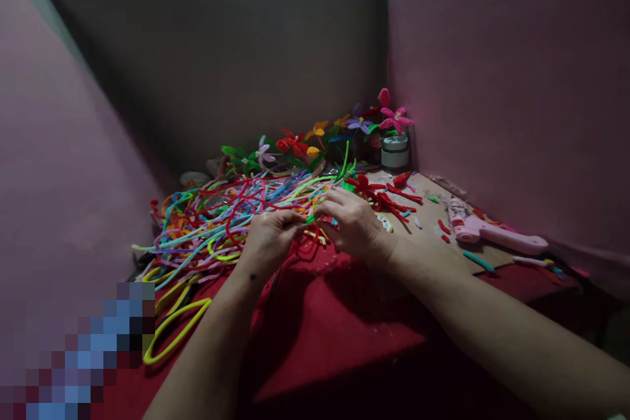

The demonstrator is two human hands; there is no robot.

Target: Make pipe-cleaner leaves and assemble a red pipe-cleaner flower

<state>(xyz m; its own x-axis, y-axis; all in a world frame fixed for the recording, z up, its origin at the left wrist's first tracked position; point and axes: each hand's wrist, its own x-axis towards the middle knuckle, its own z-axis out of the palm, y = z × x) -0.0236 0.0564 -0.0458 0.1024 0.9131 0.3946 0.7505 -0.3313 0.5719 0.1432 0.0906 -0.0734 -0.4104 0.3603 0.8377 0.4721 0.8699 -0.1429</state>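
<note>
My left hand (273, 236) pinches one end of a small green fuzzy piece (310, 218) over the red cloth (339, 328). Facing it, my right hand (352, 223) grips the same green piece between thumb and fingers, so the two hands nearly touch. Much of the piece is hidden by the fingertips. Behind and to the left of my hands spreads a tangled heap of coloured pipe cleaners (197, 236). Red fuzzy pieces (388, 203) lie just beyond my right hand.
Fuzzy flowers (293, 143) stand along the back, with a jar (394, 153) at the right corner. A pink glue gun (497, 233) and short scraps rest on cardboard (428, 236) at the right. Yellow loops (177, 335) lie front left. Walls enclose the back and sides.
</note>
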